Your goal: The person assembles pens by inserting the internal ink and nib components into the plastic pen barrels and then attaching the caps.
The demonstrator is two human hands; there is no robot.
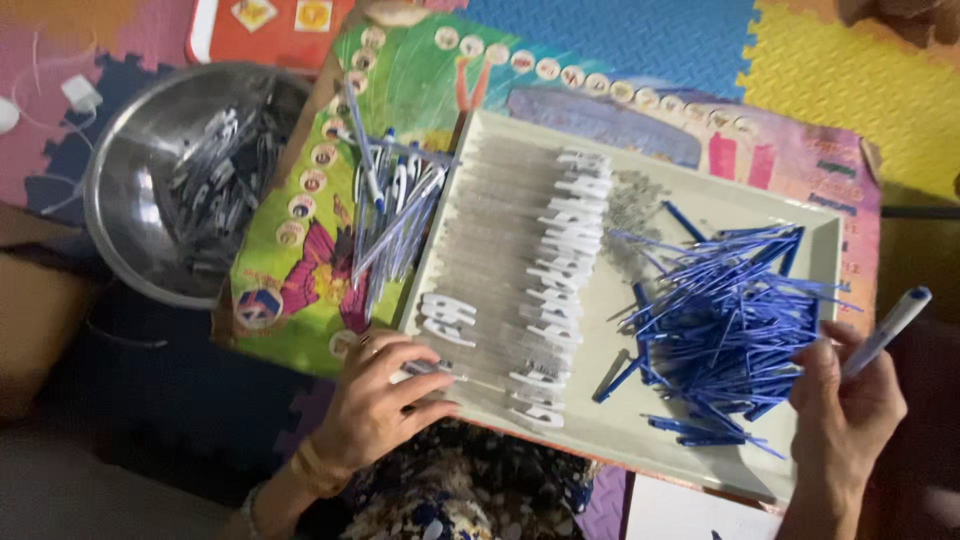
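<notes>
Blue ink refills (725, 330), a loose heap, fill the right end of a pale rectangular tray (690, 455); rows of clear pen barrels with white caps (545, 270) lie side by side across its left and middle. Head view, one entry: left hand (378, 405) rests at the tray's near-left edge, fingers pinched narrow on one clear barrel (440, 372) at the end of the row. Right hand (845, 410), just beside the refill heap, grips an assembled pen (888, 328) with a white body and blue tip, tilted up and outward. Beside the tray, a bundle of finished pens (392, 215) lies on a colourful game board (300, 250); a steel bowl (120, 190) further left holds more pen parts. Judged step: pen assembly, one unit complete, one barrel picked. Next move calls for setting the finished pen down and freeing the fingers for a single refill.
</notes>
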